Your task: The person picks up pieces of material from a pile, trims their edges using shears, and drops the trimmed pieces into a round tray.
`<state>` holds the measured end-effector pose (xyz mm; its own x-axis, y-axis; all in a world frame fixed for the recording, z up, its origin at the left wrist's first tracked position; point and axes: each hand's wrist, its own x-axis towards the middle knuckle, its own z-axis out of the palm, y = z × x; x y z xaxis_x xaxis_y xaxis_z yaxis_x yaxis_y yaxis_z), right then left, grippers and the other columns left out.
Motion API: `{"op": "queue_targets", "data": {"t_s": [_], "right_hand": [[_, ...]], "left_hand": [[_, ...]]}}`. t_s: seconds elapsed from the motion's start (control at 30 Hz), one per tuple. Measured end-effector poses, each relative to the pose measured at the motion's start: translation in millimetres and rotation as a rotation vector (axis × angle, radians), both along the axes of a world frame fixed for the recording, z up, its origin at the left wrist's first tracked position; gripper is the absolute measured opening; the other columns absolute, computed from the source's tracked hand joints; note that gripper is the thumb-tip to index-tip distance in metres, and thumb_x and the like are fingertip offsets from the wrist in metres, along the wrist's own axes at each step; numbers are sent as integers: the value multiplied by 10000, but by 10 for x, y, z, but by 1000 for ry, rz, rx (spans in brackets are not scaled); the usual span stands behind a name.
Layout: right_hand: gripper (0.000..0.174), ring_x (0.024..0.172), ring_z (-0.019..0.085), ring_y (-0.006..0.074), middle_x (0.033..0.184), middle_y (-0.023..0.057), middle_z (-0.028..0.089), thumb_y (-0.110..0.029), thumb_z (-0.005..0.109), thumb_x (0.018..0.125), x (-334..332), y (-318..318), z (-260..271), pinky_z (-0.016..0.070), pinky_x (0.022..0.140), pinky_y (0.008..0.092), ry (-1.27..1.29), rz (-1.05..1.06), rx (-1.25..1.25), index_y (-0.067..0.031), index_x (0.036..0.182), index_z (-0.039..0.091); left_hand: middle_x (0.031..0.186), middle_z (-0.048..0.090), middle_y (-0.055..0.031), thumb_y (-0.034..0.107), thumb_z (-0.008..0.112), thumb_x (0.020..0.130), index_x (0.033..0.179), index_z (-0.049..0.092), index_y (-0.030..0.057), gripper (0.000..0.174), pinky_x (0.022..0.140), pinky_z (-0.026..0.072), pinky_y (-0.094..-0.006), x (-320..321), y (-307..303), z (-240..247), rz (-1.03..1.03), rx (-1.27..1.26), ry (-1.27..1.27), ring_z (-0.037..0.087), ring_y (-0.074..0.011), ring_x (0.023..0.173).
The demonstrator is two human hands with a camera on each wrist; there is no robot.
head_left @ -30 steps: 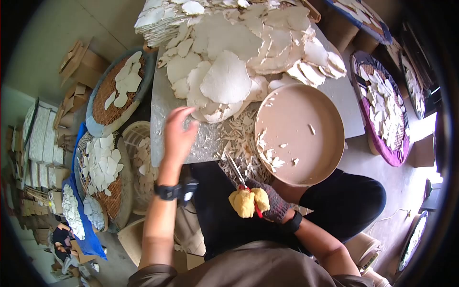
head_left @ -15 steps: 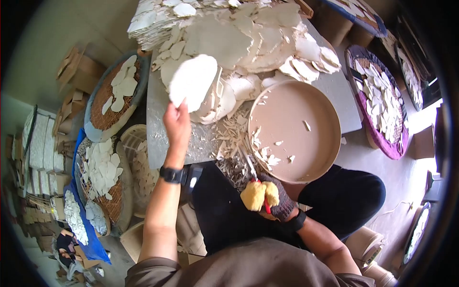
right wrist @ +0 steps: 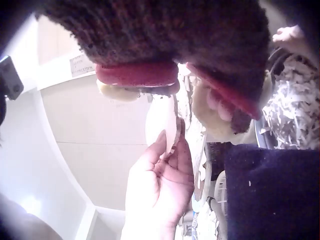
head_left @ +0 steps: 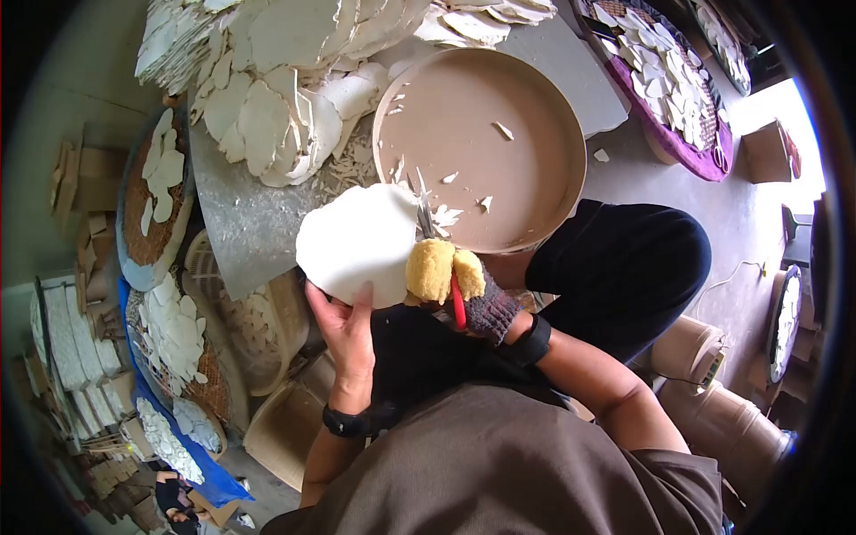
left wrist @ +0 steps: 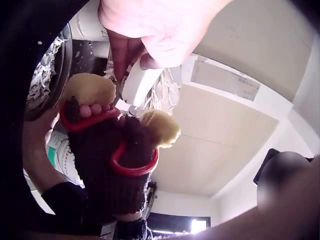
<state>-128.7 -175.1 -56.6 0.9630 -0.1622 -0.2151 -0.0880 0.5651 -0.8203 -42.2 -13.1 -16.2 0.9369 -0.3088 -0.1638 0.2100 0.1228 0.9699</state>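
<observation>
My bare left hand (head_left: 348,343) pinches the lower edge of a white, flat, rounded slice (head_left: 357,245), thumb on top. Just right of it, my right hand (head_left: 477,299), in a dark knitted glove, grips red-handled scissors (head_left: 458,303) whose handles are wrapped in yellow padding (head_left: 430,270). The metal blades (head_left: 424,209) point up beside the slice's right edge, over the rim of the round tray. In the right wrist view the left hand (right wrist: 162,190) holds the slice (right wrist: 162,122) edge-on below the gloved hand (right wrist: 170,35).
A round tan tray (head_left: 481,134) with a few scraps lies on the grey table (head_left: 236,232). Stacked white slices (head_left: 294,36) cover the table's back left. Baskets of slices stand on both sides, one with purple cloth (head_left: 713,160). A person (head_left: 174,499) is at the lower left.
The left hand has brought a slice from the pile down and right, beside the scissors. The right hand has risen and moved slightly left. The head view has shifted, so the table sits higher.
</observation>
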Motion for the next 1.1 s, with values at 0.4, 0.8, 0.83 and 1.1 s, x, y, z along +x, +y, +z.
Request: {"op": "queue_targets", "data": {"t_s": [0.4,0.8,0.83,1.1], "right_hand": [[470,1101,584,200,1174,90,606,-153,734,789,-5,-86,51,457,957,327,-60,147,-539,-44,1209,550],[334,1051,623,197,1107,109,650,-171,664,853,34,123,-125,476,919,327,-41,257,-546,-15,1140,592],[337,1048,625,200,1100,112,652,-177,667,850,43,117,-116,477,915,327,-31,262,-557,-13,1134,594],[239,875,619,370,878,174,633,-210,642,805,65,125,-227,499,747,400,-33,182,-511,-39,966,598]], "left_hand": [[1337,440,-154,6,603,893,1442,183,27,691,968,423,-328,51,135,171,-75,63,-32,484,-197,1167],[1182,547,-166,36,558,893,1476,143,168,728,531,556,-291,249,89,185,174,176,-23,671,-269,690],[1176,552,-167,34,564,886,1475,149,163,731,521,553,-288,280,104,209,165,173,-3,670,-267,688],[1146,562,-189,37,576,856,1458,155,94,737,490,550,-270,518,313,236,-66,183,124,672,-258,670]]}}
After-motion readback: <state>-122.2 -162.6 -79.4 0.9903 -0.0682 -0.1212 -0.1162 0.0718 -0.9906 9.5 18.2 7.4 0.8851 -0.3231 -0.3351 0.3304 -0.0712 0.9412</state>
